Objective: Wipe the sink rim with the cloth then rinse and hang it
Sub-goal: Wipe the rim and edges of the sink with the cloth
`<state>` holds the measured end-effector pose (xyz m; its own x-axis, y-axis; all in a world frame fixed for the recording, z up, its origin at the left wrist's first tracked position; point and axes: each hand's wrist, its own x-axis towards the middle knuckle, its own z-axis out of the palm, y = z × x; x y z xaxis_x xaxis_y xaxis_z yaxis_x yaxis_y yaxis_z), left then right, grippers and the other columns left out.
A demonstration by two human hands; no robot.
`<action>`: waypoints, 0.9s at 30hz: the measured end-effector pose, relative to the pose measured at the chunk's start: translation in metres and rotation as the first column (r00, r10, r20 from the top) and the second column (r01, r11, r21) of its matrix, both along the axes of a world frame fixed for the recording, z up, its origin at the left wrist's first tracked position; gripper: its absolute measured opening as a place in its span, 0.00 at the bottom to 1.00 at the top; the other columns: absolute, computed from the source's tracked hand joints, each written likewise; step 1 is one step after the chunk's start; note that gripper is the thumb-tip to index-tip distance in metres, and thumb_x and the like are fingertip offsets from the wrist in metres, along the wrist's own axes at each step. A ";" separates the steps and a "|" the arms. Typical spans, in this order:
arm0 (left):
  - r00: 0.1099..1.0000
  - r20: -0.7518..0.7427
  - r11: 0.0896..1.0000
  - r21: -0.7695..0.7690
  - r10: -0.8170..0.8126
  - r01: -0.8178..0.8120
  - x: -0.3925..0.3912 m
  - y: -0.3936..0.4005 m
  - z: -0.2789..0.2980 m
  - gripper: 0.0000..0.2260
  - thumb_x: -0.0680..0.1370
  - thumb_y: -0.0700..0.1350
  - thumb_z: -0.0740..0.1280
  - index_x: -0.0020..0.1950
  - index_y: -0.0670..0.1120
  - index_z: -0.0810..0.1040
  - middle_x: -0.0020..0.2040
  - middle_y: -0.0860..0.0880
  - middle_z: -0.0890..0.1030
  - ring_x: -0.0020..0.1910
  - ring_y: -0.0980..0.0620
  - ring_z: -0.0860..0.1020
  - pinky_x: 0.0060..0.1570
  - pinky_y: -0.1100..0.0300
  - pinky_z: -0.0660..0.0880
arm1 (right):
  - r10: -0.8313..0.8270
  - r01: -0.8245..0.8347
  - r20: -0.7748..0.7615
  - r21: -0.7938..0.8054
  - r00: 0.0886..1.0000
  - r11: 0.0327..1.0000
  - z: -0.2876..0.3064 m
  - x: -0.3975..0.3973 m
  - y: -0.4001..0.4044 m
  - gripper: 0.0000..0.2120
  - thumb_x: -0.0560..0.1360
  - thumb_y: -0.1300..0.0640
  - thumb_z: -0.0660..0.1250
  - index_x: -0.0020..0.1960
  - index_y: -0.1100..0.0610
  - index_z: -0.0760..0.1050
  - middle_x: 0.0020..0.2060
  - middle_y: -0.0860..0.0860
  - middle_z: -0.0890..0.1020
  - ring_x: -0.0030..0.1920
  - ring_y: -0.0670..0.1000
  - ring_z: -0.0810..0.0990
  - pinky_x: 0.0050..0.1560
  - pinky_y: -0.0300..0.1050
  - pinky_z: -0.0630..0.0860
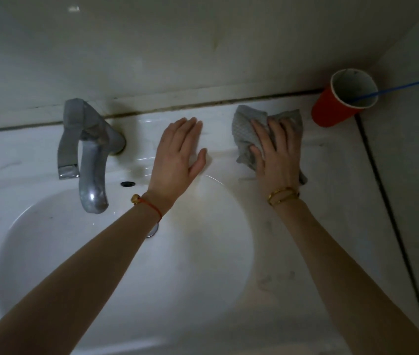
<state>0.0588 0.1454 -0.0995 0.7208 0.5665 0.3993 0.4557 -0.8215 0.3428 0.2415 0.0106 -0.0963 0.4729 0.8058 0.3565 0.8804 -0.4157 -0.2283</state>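
White sink rim (331, 201), grey cloth (244, 129), red cup (331, 108)

bathroom, white basin (49, 252), tap (91, 162), cup (341, 101)

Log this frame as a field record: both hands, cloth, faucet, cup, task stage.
left hand: flat on the sink rim, fingers straight, right of the faucet
right hand: pressing the cloth onto the rim
cloth: grey, bunched, on the rim's back right part, apart from the red cup
red cup: stands in the back right corner, blue stick inside
faucet: no water visibly running
stage: wiping; rinse and hang not yet done
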 end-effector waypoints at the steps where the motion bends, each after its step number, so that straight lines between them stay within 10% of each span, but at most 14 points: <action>1: 1.000 0.002 1.000 -0.001 -0.004 0.004 0.001 0.000 0.000 0.21 0.81 0.47 0.64 0.72 0.38 0.71 0.70 0.40 0.74 0.72 0.41 0.69 0.73 0.44 0.64 | 0.003 -0.002 0.008 -0.015 1.000 1.000 0.001 -0.006 0.004 0.22 0.80 0.50 0.57 0.73 0.53 0.66 0.68 0.58 0.72 0.68 0.62 0.67 0.72 0.58 0.61; 6: 1.000 0.018 1.000 0.020 -0.018 0.017 0.001 0.000 -0.004 0.21 0.82 0.47 0.63 0.72 0.38 0.71 0.70 0.40 0.74 0.72 0.42 0.69 0.74 0.46 0.63 | 0.167 -0.164 0.025 -0.075 0.986 0.984 0.006 0.004 -0.003 0.23 0.79 0.50 0.57 0.72 0.54 0.67 0.67 0.58 0.73 0.66 0.63 0.70 0.70 0.58 0.65; 11: 0.999 0.038 1.000 0.029 -0.009 0.008 0.001 0.000 -0.004 0.21 0.81 0.46 0.64 0.71 0.38 0.72 0.69 0.40 0.75 0.71 0.42 0.70 0.74 0.45 0.64 | -0.064 0.063 -0.007 -0.071 0.998 0.995 0.010 0.039 -0.035 0.22 0.80 0.51 0.56 0.72 0.58 0.67 0.65 0.62 0.73 0.65 0.64 0.69 0.70 0.58 0.63; 19: 0.999 0.031 0.999 0.034 -0.009 0.008 0.002 0.000 -0.007 0.21 0.81 0.46 0.63 0.72 0.38 0.71 0.69 0.40 0.74 0.72 0.42 0.69 0.75 0.46 0.62 | 0.129 -0.130 -0.014 -0.071 0.992 0.989 0.005 0.010 -0.013 0.22 0.79 0.53 0.58 0.72 0.56 0.66 0.68 0.59 0.72 0.68 0.61 0.69 0.72 0.57 0.62; 27: 0.999 0.044 1.000 0.016 -0.010 0.009 0.002 -0.001 -0.004 0.20 0.81 0.45 0.64 0.71 0.38 0.72 0.69 0.40 0.75 0.72 0.42 0.69 0.73 0.45 0.64 | -0.034 0.033 -0.013 -0.081 0.999 0.996 0.007 0.001 0.001 0.23 0.80 0.48 0.54 0.72 0.52 0.66 0.68 0.57 0.72 0.68 0.63 0.67 0.71 0.59 0.62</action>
<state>0.0606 0.1440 -0.1036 0.7074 0.5534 0.4397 0.4326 -0.8310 0.3498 0.2428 0.0118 -0.0892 0.5050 0.8152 0.2835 0.8624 -0.4628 -0.2053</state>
